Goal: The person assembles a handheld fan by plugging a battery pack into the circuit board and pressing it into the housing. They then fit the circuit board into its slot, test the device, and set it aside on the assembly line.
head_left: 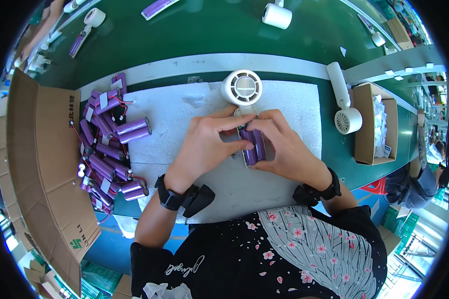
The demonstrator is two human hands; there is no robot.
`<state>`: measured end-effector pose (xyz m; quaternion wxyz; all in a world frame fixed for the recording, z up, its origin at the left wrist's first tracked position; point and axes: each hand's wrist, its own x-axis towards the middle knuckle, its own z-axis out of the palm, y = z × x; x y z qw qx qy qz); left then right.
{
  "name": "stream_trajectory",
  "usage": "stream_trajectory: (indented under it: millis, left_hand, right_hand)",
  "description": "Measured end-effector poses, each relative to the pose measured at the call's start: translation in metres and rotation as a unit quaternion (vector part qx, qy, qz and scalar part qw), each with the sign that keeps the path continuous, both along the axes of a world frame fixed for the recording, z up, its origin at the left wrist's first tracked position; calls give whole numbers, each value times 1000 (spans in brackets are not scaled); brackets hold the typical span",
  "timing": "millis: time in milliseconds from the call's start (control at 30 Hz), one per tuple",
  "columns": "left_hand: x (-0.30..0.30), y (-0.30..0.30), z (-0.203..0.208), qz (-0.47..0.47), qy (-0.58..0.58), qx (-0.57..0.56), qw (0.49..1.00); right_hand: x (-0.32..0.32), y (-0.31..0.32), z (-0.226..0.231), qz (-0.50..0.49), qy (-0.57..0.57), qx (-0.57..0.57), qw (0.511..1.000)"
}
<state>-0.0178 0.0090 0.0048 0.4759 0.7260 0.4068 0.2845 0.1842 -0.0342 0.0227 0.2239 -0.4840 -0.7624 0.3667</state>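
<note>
In front of me a white handheld fan (241,88) lies on a white foam pad (169,107), its round grille pointing away and its handle toward me. The handle is uncovered, and a purple two-cell battery pack (255,148) sits in it. My left hand (200,141) is closed around the handle's left side, its thumb against the cells. From the right, my right hand (290,145) grips the pack, index finger at its top end and thumb near its lower end. Fingers partly hide the small parts between grille and cells.
Many purple battery packs (105,162) with wires are heaped left, beside a large cardboard box (55,144). On the right lie another white fan (341,99) and a small carton (375,155) of white parts. Beyond a pale rail (184,64), more fan parts lie on a green surface (199,30).
</note>
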Motion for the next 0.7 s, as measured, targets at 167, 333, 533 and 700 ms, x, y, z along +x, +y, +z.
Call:
stream_trajectory:
  millis: [167,333,533,700]
  left_hand:
    - [0,3,1,-3,-18,-13,1000]
    - [-3,1,0,0,-22,-15,1000]
    - [-3,-1,-1,3,-29,-25,999]
    - [-3,-4,1,0,-35,16,999]
  right_hand:
    - [10,-3,-6,43,22,70,996]
    - [7,-12,1,47,-59,121,990]
    - [0,-13,5,37,-82,127,988]
    - [-2,-14,4,25,-97,142,985]
